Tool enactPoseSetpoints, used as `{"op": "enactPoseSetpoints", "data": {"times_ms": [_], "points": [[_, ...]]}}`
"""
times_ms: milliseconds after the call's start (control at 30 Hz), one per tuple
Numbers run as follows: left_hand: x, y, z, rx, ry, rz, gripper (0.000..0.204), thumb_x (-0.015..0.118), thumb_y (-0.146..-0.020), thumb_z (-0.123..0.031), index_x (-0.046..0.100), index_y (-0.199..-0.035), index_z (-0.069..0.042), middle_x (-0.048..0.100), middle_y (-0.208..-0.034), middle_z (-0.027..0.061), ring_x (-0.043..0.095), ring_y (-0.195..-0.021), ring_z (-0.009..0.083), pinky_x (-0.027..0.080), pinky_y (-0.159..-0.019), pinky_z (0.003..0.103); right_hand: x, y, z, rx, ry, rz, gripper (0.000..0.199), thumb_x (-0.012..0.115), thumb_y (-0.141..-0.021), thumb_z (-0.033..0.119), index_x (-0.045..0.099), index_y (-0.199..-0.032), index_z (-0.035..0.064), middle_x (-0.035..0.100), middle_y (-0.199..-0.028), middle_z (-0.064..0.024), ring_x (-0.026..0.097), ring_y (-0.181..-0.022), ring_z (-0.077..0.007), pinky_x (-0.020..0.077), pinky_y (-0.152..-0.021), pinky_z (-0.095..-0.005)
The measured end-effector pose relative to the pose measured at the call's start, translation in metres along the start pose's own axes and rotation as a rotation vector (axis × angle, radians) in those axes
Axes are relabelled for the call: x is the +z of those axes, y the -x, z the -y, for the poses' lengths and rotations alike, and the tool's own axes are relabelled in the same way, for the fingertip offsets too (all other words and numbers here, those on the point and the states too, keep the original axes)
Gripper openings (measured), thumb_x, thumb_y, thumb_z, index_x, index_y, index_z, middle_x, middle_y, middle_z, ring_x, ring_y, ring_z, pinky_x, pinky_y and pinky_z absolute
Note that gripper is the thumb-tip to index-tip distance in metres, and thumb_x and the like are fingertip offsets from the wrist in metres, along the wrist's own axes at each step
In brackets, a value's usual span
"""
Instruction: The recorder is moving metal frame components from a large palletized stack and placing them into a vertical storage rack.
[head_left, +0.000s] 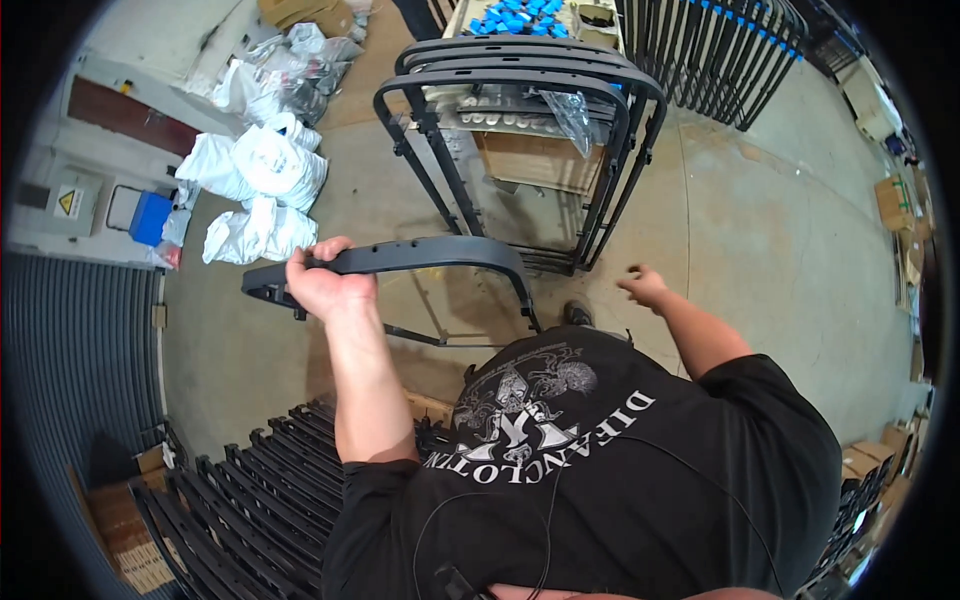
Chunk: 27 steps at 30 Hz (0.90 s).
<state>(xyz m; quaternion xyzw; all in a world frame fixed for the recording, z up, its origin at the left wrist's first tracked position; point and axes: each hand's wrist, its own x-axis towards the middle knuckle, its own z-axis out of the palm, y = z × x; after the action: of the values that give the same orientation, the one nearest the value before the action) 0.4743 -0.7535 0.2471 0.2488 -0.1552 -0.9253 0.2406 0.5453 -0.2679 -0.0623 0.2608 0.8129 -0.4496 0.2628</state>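
There's a ribbed grey shutter (80,340) along one side here. Near the shutter, a pale wall (150,40) bears a grey cabinet (75,212). Concrete floor (790,250) spreads away from it; opposite it stand cardboard boxes (893,203).

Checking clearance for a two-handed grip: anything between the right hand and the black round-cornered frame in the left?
Nothing visible stands between the right hand and the black round-cornered frame in the left hand. The upright black frames stand farther ahead; the shoe is down at floor level.
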Motion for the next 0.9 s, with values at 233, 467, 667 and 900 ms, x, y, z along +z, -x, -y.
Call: {"op": "enactPoseSetpoints", "data": {"times_ms": [233, 467, 667, 900], "points": [[0.033, -0.027, 0.1, -0.102, -0.115, 0.071, 0.02, 0.049, -0.096, -0.017, 0.038, -0.081, -0.009, 0.04, -0.068, 0.0014, 0.041, -0.057, 0.0145, 0.043, -0.052, 0.028, -0.089, 0.002, -0.153, 0.364, -0.081, -0.266, 0.06, 0.075, -0.081, 0.024, 0.055, -0.134, 0.0039, 0.072, -0.095, -0.017, 0.071, -0.071, -0.0244, 0.0571, -0.058, -0.0368], [0.055, -0.064, 0.2, -0.144, -0.19, -0.034, 0.023, 0.047, -0.098, -0.016, 0.041, -0.077, -0.009, 0.042, -0.064, 0.0017, 0.042, -0.053, 0.0151, 0.043, -0.049, 0.03, -0.106, 0.008, -0.179, 0.504, -0.194, -0.256, 0.051, 0.072, -0.081, 0.02, 0.058, -0.126, 0.0021, 0.07, -0.097, -0.0162, 0.072, -0.073, -0.0254, 0.0575, -0.058, -0.0375], [0.082, -0.112, 0.283, -0.151, -0.36, -0.03, 0.02, 0.044, -0.102, -0.019, 0.051, -0.093, -0.003, 0.055, -0.083, 0.0078, 0.056, -0.071, 0.0212, 0.056, -0.068, 0.039, -0.11, -0.017, -0.163, 0.414, -0.308, -0.203, 0.044, 0.071, -0.082, 0.021, 0.061, -0.12, 0.003, 0.069, -0.095, -0.0125, 0.069, -0.071, -0.0229, 0.0541, -0.056, -0.0358], [0.102, -0.1, 0.308, -0.21, -0.869, 0.09, 0.046, 0.048, -0.099, -0.05, 0.06, -0.11, -0.006, 0.063, -0.112, 0.01, 0.061, -0.098, 0.0256, 0.048, -0.087, 0.048, -0.129, -0.032, -0.181, 0.404, -0.372, -0.203, 0.04, 0.07, -0.085, 0.022, 0.061, -0.12, 0.0042, 0.069, -0.095, -0.0097, 0.069, -0.072, -0.0226, 0.0553, -0.06, -0.0383]]}}
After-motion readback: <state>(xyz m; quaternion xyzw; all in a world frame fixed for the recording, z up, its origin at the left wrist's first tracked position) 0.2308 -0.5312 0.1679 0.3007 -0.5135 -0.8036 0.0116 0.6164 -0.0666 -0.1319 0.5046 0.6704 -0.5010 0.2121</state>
